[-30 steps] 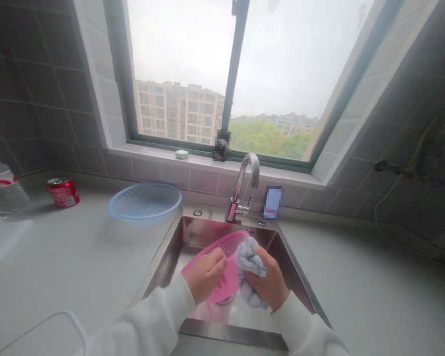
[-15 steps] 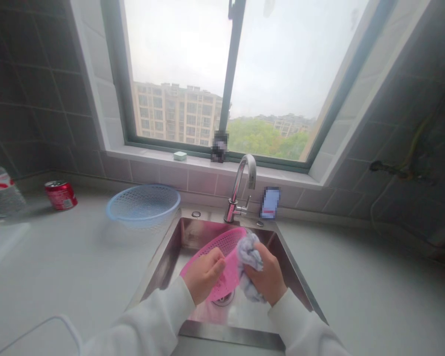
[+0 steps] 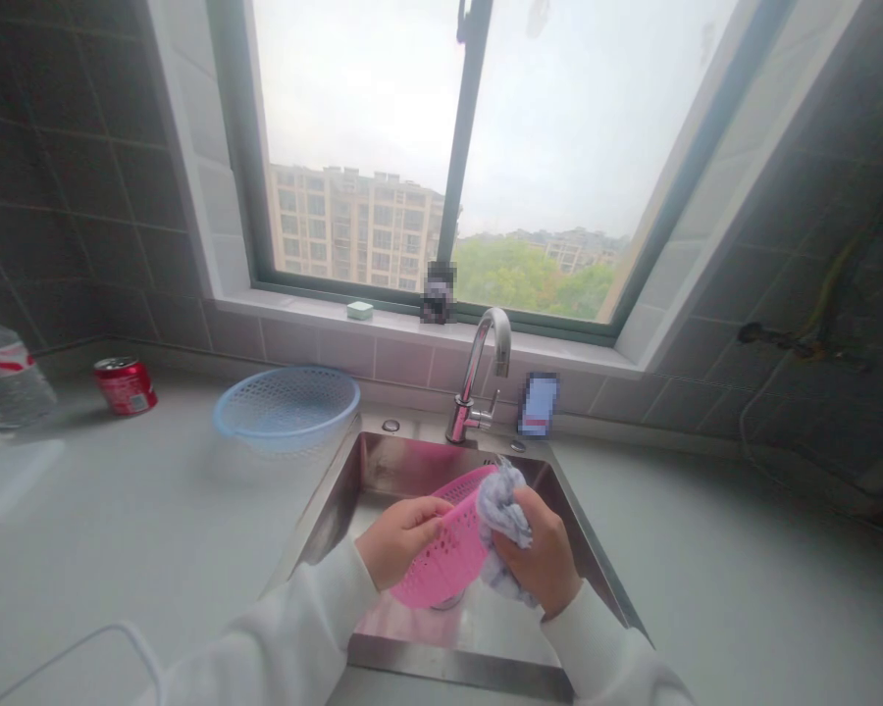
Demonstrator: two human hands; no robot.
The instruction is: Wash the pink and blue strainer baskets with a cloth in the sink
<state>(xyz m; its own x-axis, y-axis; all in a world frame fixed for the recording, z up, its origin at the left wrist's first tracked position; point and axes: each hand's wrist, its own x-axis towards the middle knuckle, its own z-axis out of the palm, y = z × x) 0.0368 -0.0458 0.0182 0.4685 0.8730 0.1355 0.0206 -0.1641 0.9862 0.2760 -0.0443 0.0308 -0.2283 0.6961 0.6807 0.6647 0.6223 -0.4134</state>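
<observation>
Over the sink point(image 3: 324, 534), a pink plastic basket point(image 3: 448, 561) with holes in its wall is held tilted. My left hand point(image 3: 403, 537) grips its near rim, thumb on top. Bunched in my right hand point(image 3: 548, 549) is a grey-white cloth point(image 3: 504, 505), pressed against the basket's right end. The fingers of my right hand are partly hidden behind the cloth. Part of the drain shows below the basket.
A chrome faucet point(image 3: 478, 378) rises behind the sink, with a phone point(image 3: 539, 404) to its right. On the left counter stand a blue basket point(image 3: 286, 412), a red can point(image 3: 125, 385) and a plastic bottle point(image 3: 4, 378). A small pale green block point(image 3: 359, 310) lies on the windowsill.
The pink basket has turned, so more of its holed outer wall faces me. My left hand has shifted slightly left along the rim; my right hand and the cloth moved slightly right.
</observation>
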